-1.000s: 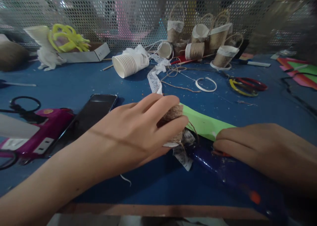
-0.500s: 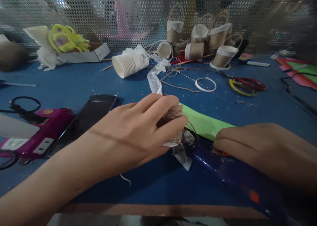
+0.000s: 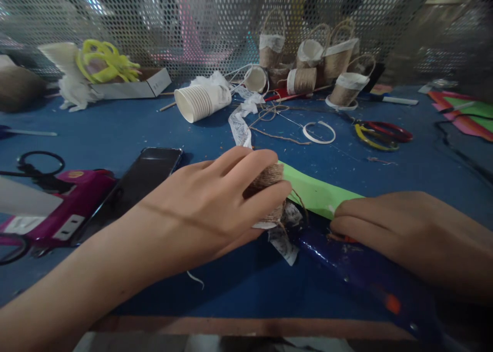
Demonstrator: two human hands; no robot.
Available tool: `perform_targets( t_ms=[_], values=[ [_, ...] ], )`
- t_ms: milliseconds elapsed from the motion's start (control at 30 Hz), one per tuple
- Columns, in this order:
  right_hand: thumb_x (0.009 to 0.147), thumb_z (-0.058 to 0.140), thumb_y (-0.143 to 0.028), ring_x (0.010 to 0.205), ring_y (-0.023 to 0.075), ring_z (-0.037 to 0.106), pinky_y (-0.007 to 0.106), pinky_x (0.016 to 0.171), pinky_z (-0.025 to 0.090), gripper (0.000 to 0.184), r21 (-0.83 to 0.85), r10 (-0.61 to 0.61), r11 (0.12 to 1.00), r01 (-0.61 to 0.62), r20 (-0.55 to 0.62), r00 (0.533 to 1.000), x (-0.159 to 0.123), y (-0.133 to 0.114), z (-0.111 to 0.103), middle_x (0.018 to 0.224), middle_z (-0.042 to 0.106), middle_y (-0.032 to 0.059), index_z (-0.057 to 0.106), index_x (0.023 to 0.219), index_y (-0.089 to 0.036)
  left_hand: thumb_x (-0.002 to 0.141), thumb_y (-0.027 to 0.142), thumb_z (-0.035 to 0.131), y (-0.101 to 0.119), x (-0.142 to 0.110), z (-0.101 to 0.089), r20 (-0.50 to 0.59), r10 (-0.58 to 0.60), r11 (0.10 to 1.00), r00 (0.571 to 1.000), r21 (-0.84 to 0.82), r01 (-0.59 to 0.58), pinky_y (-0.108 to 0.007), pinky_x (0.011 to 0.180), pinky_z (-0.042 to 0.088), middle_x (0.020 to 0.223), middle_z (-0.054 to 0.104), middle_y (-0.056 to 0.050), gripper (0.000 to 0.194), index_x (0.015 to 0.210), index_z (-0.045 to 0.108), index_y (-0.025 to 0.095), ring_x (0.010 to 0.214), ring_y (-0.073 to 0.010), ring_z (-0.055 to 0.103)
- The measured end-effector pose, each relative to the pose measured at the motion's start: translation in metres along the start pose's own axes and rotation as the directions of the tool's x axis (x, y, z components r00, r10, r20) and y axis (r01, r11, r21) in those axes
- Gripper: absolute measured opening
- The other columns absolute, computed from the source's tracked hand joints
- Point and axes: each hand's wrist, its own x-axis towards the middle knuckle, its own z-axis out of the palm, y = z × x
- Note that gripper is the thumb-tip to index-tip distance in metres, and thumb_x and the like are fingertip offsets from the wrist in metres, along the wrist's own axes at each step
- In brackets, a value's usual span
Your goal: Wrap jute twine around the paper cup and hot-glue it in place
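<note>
My left hand (image 3: 231,198) is wrapped round a small twine-covered cup (image 3: 271,177), which lies tilted with its white edge toward me. A piece of white lace (image 3: 284,244) hangs by the cup's right side, and a loose end of twine curls there. The fingers of my right hand (image 3: 377,228) are closed on a dark blue glue gun (image 3: 346,270), whose nozzle end meets the cup near the lace. Behind both hands lies a strip of green paper (image 3: 316,187), partly covered by my right fingers. The exact nozzle tip is hard to make out.
Left of my arm are a black phone (image 3: 142,182) and a magenta power strip (image 3: 77,208). Stacked paper cups (image 3: 200,101), a lace ribbon (image 3: 241,121), scissors (image 3: 381,135) and several finished twine baskets (image 3: 348,87) stand or lie farther back, before a perforated metal screen (image 3: 215,28).
Almost nothing differs. Both hands keep their hold on the cup and the glue gun, and the view has shifted only very slightly.
</note>
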Motion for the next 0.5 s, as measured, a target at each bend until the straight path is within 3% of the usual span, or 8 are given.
perform_targets(
  t_ms=[500],
  values=[
    [0.101, 0.033, -0.010, 0.050, 0.0178, 0.060, 0.029, 0.045, 0.042, 0.037, 0.007, 0.001, 1.000, -0.001, 0.012, 1.000, -0.0016, 0.0007, -0.0002, 0.069, 0.063, -0.0010, 0.059, 0.080, -0.024, 0.093, 0.015, 0.047, 0.0010, -0.0008, 0.0002, 0.010, -0.013, 1.000, 1.000, 0.002, 0.013, -0.036, 0.058, 0.060, 0.128, 0.062, -0.014, 0.034, 0.125, 0.058, 0.019, 0.110, -0.0328, 0.066]
  ],
)
